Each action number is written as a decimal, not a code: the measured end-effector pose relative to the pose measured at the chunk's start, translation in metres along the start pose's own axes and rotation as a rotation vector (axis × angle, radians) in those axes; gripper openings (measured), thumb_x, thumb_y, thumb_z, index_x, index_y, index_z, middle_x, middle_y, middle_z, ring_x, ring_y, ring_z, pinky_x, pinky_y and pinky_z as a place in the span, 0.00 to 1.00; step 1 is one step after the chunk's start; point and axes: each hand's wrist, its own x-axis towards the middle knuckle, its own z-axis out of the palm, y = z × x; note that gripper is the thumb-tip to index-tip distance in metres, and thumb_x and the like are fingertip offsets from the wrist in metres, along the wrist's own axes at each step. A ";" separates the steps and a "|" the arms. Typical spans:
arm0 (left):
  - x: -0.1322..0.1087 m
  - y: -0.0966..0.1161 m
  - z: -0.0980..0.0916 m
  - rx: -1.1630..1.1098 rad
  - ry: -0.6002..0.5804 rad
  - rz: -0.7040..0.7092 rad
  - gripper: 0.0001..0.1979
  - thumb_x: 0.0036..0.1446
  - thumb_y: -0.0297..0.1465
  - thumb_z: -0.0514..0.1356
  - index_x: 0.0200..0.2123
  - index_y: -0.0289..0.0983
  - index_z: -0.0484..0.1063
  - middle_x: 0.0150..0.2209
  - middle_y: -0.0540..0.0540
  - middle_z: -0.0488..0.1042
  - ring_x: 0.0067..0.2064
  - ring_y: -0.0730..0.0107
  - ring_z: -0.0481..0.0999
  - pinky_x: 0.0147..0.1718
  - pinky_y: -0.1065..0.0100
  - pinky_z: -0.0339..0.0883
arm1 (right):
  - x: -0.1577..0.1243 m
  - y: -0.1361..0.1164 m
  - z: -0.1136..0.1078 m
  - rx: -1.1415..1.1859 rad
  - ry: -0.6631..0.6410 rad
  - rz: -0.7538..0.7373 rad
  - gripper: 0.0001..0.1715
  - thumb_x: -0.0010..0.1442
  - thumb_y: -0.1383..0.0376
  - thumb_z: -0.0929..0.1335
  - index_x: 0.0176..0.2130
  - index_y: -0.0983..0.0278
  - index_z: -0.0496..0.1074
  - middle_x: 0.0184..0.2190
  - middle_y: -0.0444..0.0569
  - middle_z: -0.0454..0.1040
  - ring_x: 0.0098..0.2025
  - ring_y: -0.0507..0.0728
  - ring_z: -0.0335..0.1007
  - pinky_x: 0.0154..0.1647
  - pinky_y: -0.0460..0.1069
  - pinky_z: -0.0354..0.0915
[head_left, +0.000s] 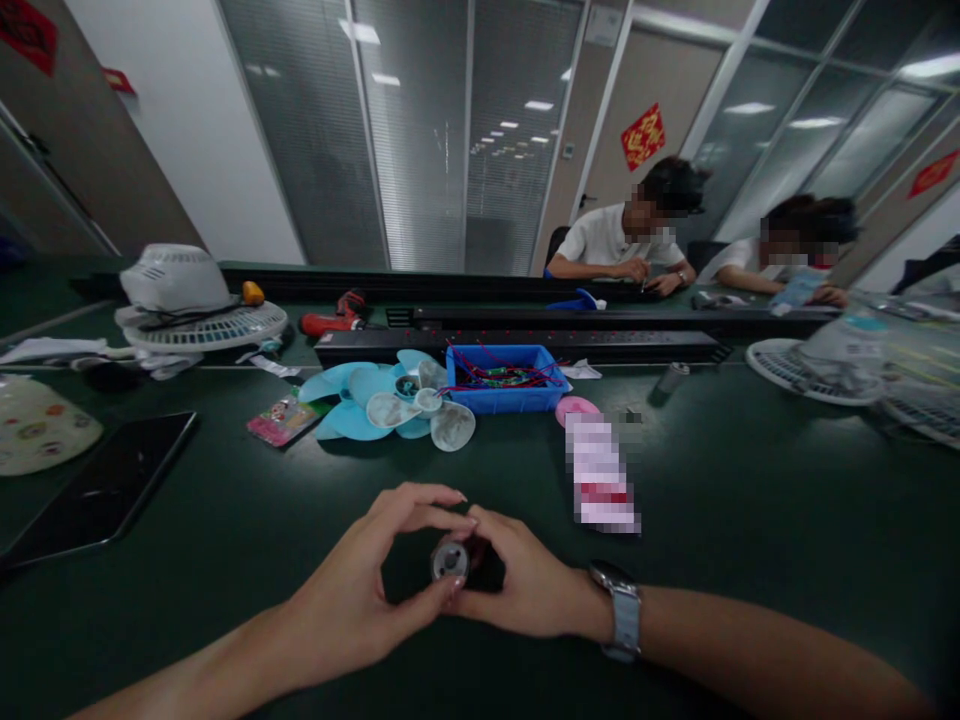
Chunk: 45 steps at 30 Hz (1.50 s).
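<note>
A small dark cylinder with a round, grey metal end face is held upright between my two hands, above the dark green tabletop. Small dark holes show in that face. My left hand curves in from the left, its thumb against the near rim and its fingertips close to the far side. From the right, my right hand grips the same cylinder, fingertips touching those of the left. My fingers hide the cylinder's lower part. A watch sits on my right wrist.
Beyond my hands lie blue and grey fan blades, a blue bin of wired circuit boards and a pink item. A tablet is at left, a metal cylinder at right. Two people work across the table.
</note>
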 end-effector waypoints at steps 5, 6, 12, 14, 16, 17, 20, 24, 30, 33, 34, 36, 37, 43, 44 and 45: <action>0.004 -0.004 0.002 0.016 0.069 -0.072 0.20 0.54 0.33 0.65 0.50 0.41 0.67 0.39 0.46 0.81 0.45 0.58 0.79 0.46 0.56 0.69 | -0.001 -0.001 -0.001 0.052 -0.014 0.014 0.22 0.54 0.55 0.74 0.40 0.63 0.66 0.36 0.44 0.71 0.35 0.52 0.68 0.34 0.47 0.64; 0.004 -0.004 0.002 0.014 0.070 -0.079 0.18 0.54 0.33 0.65 0.48 0.41 0.69 0.39 0.46 0.81 0.45 0.58 0.79 0.46 0.56 0.69 | -0.001 -0.002 -0.002 0.054 -0.014 0.016 0.22 0.54 0.54 0.75 0.40 0.63 0.66 0.36 0.44 0.71 0.35 0.52 0.68 0.34 0.47 0.64; 0.003 -0.005 -0.002 -0.038 0.012 -0.052 0.16 0.55 0.31 0.64 0.48 0.41 0.68 0.39 0.47 0.81 0.46 0.59 0.79 0.46 0.58 0.70 | -0.001 -0.004 -0.002 0.047 -0.009 0.029 0.22 0.54 0.54 0.75 0.40 0.63 0.66 0.36 0.45 0.72 0.36 0.53 0.69 0.35 0.48 0.65; 0.003 -0.005 -0.002 -0.061 -0.017 -0.037 0.21 0.56 0.30 0.63 0.52 0.42 0.63 0.36 0.48 0.82 0.47 0.59 0.79 0.48 0.57 0.68 | -0.001 -0.004 -0.002 0.036 0.000 0.027 0.21 0.54 0.55 0.75 0.40 0.63 0.67 0.36 0.45 0.72 0.36 0.53 0.70 0.35 0.48 0.64; 0.002 -0.005 -0.003 -0.065 -0.043 -0.015 0.22 0.58 0.29 0.61 0.55 0.42 0.61 0.38 0.47 0.81 0.49 0.58 0.78 0.50 0.56 0.67 | 0.000 -0.004 -0.002 0.023 0.002 0.023 0.20 0.54 0.55 0.74 0.39 0.63 0.66 0.36 0.45 0.73 0.36 0.54 0.70 0.36 0.48 0.64; 0.001 -0.005 -0.003 -0.057 -0.050 -0.008 0.22 0.58 0.29 0.60 0.55 0.42 0.61 0.41 0.45 0.81 0.50 0.58 0.78 0.51 0.55 0.66 | 0.000 -0.004 -0.002 0.017 0.002 0.022 0.20 0.54 0.55 0.74 0.39 0.63 0.66 0.36 0.45 0.73 0.36 0.54 0.70 0.36 0.48 0.64; 0.001 -0.005 -0.002 -0.023 -0.017 -0.017 0.24 0.57 0.32 0.63 0.56 0.42 0.61 0.45 0.44 0.79 0.53 0.56 0.75 0.52 0.54 0.64 | 0.000 -0.004 -0.002 0.017 -0.001 0.018 0.20 0.54 0.55 0.74 0.38 0.63 0.66 0.35 0.45 0.72 0.35 0.53 0.68 0.35 0.48 0.64; 0.003 -0.005 0.000 0.009 0.057 -0.063 0.29 0.52 0.36 0.68 0.55 0.43 0.62 0.31 0.50 0.81 0.46 0.55 0.78 0.48 0.55 0.67 | 0.000 -0.004 -0.002 0.048 -0.008 0.030 0.22 0.53 0.55 0.75 0.40 0.63 0.66 0.35 0.44 0.71 0.34 0.53 0.68 0.34 0.48 0.64; 0.004 -0.002 -0.001 -0.016 0.027 -0.081 0.24 0.55 0.32 0.65 0.55 0.43 0.63 0.36 0.49 0.81 0.42 0.61 0.80 0.44 0.61 0.70 | -0.001 -0.005 -0.002 0.052 -0.005 0.052 0.22 0.52 0.55 0.76 0.40 0.62 0.66 0.36 0.45 0.72 0.36 0.53 0.69 0.36 0.48 0.65; 0.003 -0.001 -0.002 -0.053 -0.012 -0.054 0.27 0.56 0.30 0.63 0.58 0.43 0.59 0.35 0.49 0.81 0.47 0.60 0.79 0.48 0.59 0.69 | -0.001 -0.005 -0.002 0.050 -0.010 0.033 0.21 0.53 0.56 0.75 0.39 0.62 0.66 0.36 0.45 0.72 0.36 0.54 0.69 0.36 0.48 0.66; 0.003 -0.001 -0.002 -0.053 -0.013 -0.042 0.27 0.56 0.29 0.62 0.58 0.43 0.59 0.36 0.48 0.81 0.48 0.59 0.78 0.49 0.58 0.68 | -0.001 -0.005 -0.002 0.047 -0.012 0.029 0.20 0.54 0.56 0.75 0.39 0.62 0.66 0.36 0.45 0.72 0.36 0.54 0.69 0.36 0.49 0.66; 0.002 -0.001 -0.001 -0.033 0.000 -0.024 0.27 0.57 0.29 0.62 0.58 0.43 0.58 0.39 0.47 0.81 0.50 0.58 0.77 0.51 0.56 0.66 | -0.001 -0.004 -0.002 0.042 -0.013 0.030 0.20 0.54 0.56 0.75 0.39 0.62 0.66 0.36 0.45 0.72 0.36 0.54 0.69 0.36 0.49 0.66; 0.002 -0.002 -0.001 -0.016 0.015 -0.022 0.27 0.56 0.30 0.62 0.57 0.43 0.59 0.40 0.47 0.81 0.50 0.57 0.77 0.51 0.55 0.66 | -0.001 -0.004 -0.002 0.042 -0.012 0.035 0.20 0.54 0.56 0.75 0.39 0.62 0.66 0.36 0.45 0.72 0.36 0.54 0.69 0.36 0.48 0.65; 0.005 -0.002 0.000 0.009 0.073 -0.047 0.27 0.53 0.34 0.67 0.54 0.44 0.61 0.29 0.53 0.80 0.44 0.58 0.78 0.44 0.59 0.67 | -0.001 -0.005 -0.002 0.042 -0.010 0.053 0.22 0.52 0.55 0.76 0.40 0.63 0.67 0.36 0.45 0.71 0.35 0.53 0.68 0.35 0.48 0.65; 0.005 -0.001 0.000 0.005 0.066 -0.057 0.26 0.53 0.33 0.67 0.53 0.44 0.62 0.28 0.53 0.80 0.43 0.59 0.79 0.43 0.60 0.68 | -0.001 -0.005 -0.002 0.041 -0.012 0.052 0.22 0.52 0.55 0.76 0.40 0.63 0.67 0.36 0.45 0.71 0.36 0.53 0.68 0.36 0.48 0.65; 0.006 0.000 0.000 -0.001 0.056 -0.066 0.25 0.54 0.32 0.66 0.53 0.43 0.62 0.29 0.53 0.79 0.42 0.60 0.79 0.42 0.61 0.68 | -0.001 -0.005 -0.002 0.044 -0.015 0.048 0.22 0.53 0.55 0.76 0.40 0.63 0.67 0.37 0.45 0.72 0.36 0.53 0.68 0.36 0.48 0.65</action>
